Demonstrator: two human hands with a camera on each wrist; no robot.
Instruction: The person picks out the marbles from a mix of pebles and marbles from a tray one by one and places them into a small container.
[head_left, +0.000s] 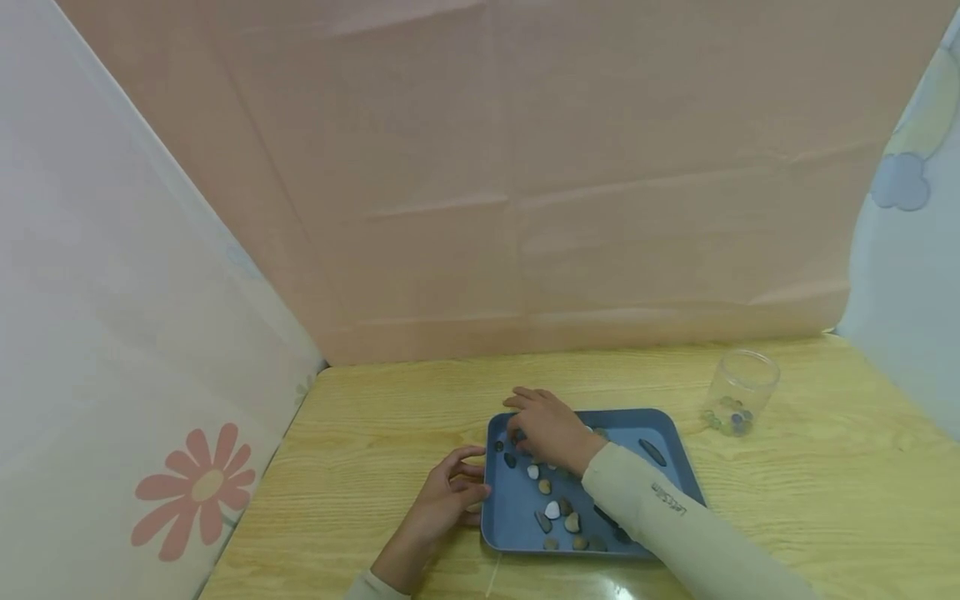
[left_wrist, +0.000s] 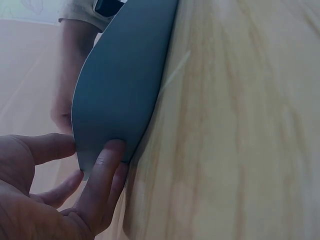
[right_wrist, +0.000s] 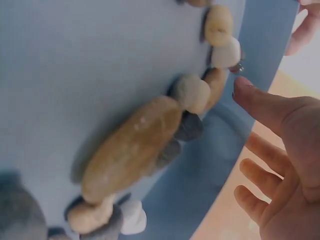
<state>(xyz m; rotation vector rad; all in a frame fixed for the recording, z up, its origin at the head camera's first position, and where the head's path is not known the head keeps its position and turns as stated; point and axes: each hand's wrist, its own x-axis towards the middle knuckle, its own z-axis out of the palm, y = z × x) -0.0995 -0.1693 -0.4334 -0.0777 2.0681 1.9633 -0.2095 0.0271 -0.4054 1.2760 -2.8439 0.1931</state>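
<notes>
A blue tray [head_left: 517,525] with several pebbles lies on the table. My left hand [head_left: 442,500] rests its fingertips on the outside of the tray's left wall, as the left wrist view [left_wrist: 45,195] also shows. My right hand [head_left: 551,429] reaches over the tray's far left part. In the right wrist view its thumb [right_wrist: 265,105] points in over the wall, tip close to a white pebble [right_wrist: 226,52] and a small shiny ball [right_wrist: 239,67]. The other fingers spread beyond the rim. A long brown stone [right_wrist: 132,147] lies among smaller pebbles along that wall.
A clear jar [head_left: 742,387] with several glass marbles [head_left: 731,418] at its bottom stands right of the tray. A dark elongated stone [head_left: 652,452] lies in the tray's right part. A pink sheet [head_left: 510,208] hangs behind the wooden table [head_left: 375,417], with pale sheets at both sides.
</notes>
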